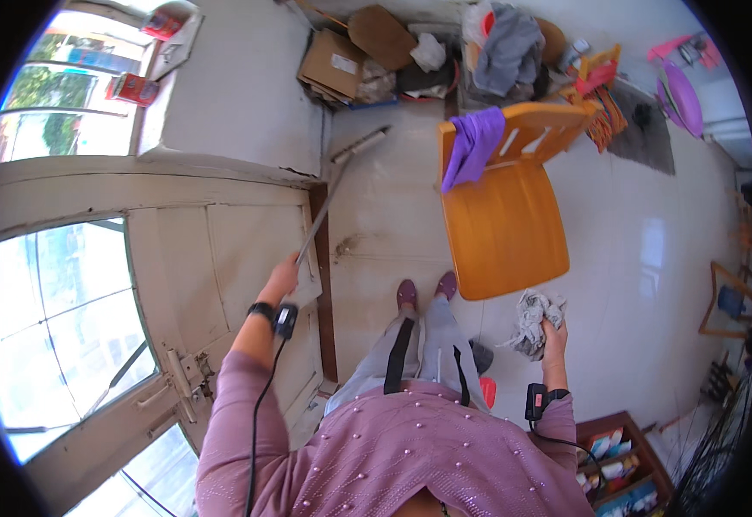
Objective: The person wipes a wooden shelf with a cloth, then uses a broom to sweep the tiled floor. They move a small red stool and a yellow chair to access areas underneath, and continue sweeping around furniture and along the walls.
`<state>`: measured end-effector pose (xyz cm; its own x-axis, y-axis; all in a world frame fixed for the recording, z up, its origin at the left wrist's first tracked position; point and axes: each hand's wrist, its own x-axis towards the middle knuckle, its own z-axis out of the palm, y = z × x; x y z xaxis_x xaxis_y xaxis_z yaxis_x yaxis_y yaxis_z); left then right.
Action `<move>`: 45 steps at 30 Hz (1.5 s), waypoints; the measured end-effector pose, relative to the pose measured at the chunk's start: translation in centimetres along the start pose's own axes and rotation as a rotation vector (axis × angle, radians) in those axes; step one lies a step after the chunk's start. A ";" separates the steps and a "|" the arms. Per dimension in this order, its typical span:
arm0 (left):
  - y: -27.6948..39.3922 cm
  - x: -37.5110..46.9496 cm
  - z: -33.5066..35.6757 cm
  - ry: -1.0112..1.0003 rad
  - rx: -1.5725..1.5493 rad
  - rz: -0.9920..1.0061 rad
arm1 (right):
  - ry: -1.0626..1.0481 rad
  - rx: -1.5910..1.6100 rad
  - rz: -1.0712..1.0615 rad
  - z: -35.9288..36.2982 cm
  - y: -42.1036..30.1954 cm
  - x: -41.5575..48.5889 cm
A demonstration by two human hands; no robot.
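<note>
My left hand (281, 278) grips the end of a grey pole, the handle of a squeegee-like cleaning tool (324, 207). Its narrow crosswise head (360, 143) reaches forward beside the white wall; whether it touches the floor I cannot tell. In my right hand (553, 342) is a crumpled pale grey cloth (534, 320), held just off the front edge of a wooden chair's seat (508, 232). A purple cloth (473, 145) hangs over one side of the chair's backrest.
Left of me stands a cream door (192, 271) with glass panes, below a barred window. Ahead, cardboard boxes (331, 64) and piled cloths (511, 48) line the wall. A dark smudge (350, 244) marks the tiled floor. Behind on the right is a shelf unit (634, 439) with packages.
</note>
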<state>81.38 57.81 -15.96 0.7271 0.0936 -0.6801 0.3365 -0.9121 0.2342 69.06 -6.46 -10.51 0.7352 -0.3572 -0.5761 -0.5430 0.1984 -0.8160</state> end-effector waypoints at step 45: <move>34.1 -16.0 4.2 -0.966 0.396 0.234 | 0.960 0.939 0.095 -11.0 28.9 -26.9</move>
<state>78.68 23.55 -0.05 -0.0919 -0.2981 -0.9501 -0.0947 -0.9472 0.3064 29.12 -1.16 -18.09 -0.0724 -0.7239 -0.6861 0.1899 0.6653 -0.7220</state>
